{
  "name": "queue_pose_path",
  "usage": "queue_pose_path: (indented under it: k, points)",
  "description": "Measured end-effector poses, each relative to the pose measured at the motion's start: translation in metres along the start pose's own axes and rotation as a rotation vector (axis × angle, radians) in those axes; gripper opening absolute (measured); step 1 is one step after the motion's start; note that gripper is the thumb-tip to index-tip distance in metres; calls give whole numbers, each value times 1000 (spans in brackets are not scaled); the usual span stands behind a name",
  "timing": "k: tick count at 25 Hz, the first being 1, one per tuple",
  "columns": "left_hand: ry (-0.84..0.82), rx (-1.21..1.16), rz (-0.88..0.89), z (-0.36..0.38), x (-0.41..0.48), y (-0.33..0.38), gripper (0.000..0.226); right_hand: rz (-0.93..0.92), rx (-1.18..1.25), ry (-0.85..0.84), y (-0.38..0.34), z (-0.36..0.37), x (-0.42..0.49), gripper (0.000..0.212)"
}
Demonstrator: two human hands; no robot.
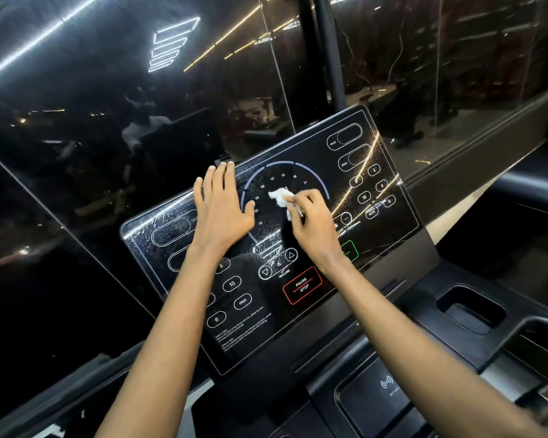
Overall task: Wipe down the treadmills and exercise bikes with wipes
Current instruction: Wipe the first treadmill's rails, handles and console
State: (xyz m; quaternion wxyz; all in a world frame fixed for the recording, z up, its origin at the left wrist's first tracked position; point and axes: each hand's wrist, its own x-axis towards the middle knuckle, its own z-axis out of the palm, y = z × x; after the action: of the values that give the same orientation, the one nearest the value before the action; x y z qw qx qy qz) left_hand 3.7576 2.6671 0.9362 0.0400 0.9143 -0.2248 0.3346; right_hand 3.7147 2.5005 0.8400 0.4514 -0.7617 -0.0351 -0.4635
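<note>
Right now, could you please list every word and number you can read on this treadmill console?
"PAUSE STOP": red-outlined button.
"INCLINE": between the arrow keys.
"PROG": oval key.
"00", "03", "06", "09", "12", "15", "18", "21": round the dial.
"PULSE", "SPEED": top-right ovals.
"8", "10", "6": lower-left keys.
"2", "4", "10", "6": right keys.
Centre word of the dial: hidden by the wipe.
Too small to read: small print, wireless-pad label.

The glossy black treadmill console panel [393,222] carries white outlined ovals and numbers, a red-outlined PAUSE STOP button [302,285] and what seems a green-outlined button [352,250]. The crumpled white wipe [280,197] is plain; the dark glass wall [76,159] mirrors white and yellow stripes.
</note>
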Motion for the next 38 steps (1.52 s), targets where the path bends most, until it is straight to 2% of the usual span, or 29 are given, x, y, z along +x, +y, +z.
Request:
queue_pose_path:
  k: [2,3,6,11,15,17,22,26,29,31,34,36,38]
  points:
    - [1,4,8,4,2,6,85,83,-9,31,13,-16,-28,10]
    - [5,6,7,6,3,8,86,104,-28,-6,18,-20,-43,9]
    - [10,22,4,10,7,16,90,63,-107,-244,23,-24,-87,8]
    - [33,34,-3,12,9,18,91,322,-138,-150,57,-55,-126,7]
    - [55,38,-7,16,10,19,90,262,-232,-375,54,-56,-152,7]
    - [69,35,-10,17,10,18,89,311,-226,-339,60,-61,-154,8]
    - [96,43,2,18,9,12,89,538,-227,-64,91,-87,-132,2]
    - [108,21,-9,20,11,14,88,365,-181,-3,86,-67,-120,8]
    - [122,24,3,20,10,12,88,344,-92,95,79,-57,-102,18]
    - [124,27,3,20,9,12,88,249,-78,56,65,-44,-92,28]
    - [112,10,4,20,10,12,88,6,-165,-70,46,-27,-78,46]
    - [100,2,8,19,10,10,88,26,-190,-98,42,-23,-62,55]
    - [91,-6,12,18,10,7,88,95,-204,-132,34,-18,-46,52]
